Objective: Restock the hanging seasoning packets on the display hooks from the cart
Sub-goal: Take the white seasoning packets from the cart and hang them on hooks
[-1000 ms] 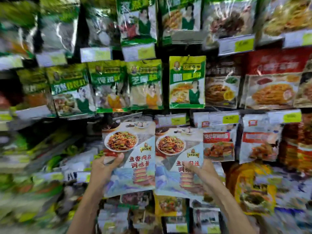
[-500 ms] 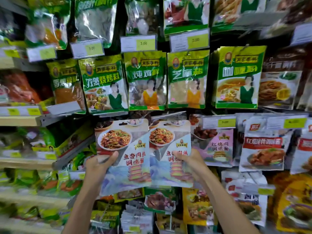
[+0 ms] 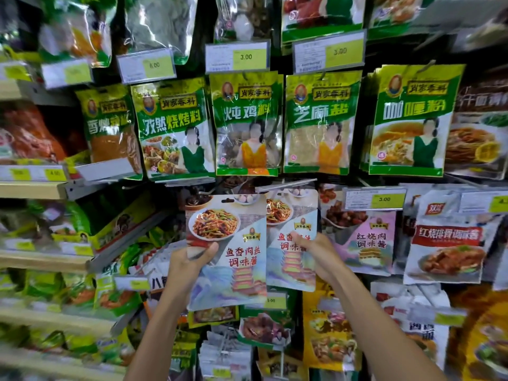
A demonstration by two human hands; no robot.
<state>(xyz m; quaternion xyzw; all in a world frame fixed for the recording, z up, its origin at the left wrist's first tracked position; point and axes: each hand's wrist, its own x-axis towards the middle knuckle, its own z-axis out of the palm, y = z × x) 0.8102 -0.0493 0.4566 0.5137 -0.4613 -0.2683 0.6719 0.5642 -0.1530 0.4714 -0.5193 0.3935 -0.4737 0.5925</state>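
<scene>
My left hand (image 3: 187, 264) grips the left edge of a white seasoning packet (image 3: 233, 270) printed with a noodle dish and red characters, held upright in front of the display. My right hand (image 3: 316, 253) holds a second packet of the same kind (image 3: 291, 268), partly behind the first one. Its top sits just under a metal display hook (image 3: 286, 185); I cannot tell whether it hangs on the hook. The cart is out of view.
Green seasoning packets (image 3: 247, 125) hang in a row above, under yellow price tags (image 3: 246, 56). A pink-labelled packet (image 3: 368, 243) and a red-labelled one (image 3: 445, 243) hang to the right. Shelves with boxed goods (image 3: 41, 188) stand at the left. More packets (image 3: 264, 325) hang below.
The view has shifted left and closer to the display. Both hands have risen slightly and come closer together, so the left packet now overlaps the right one.
</scene>
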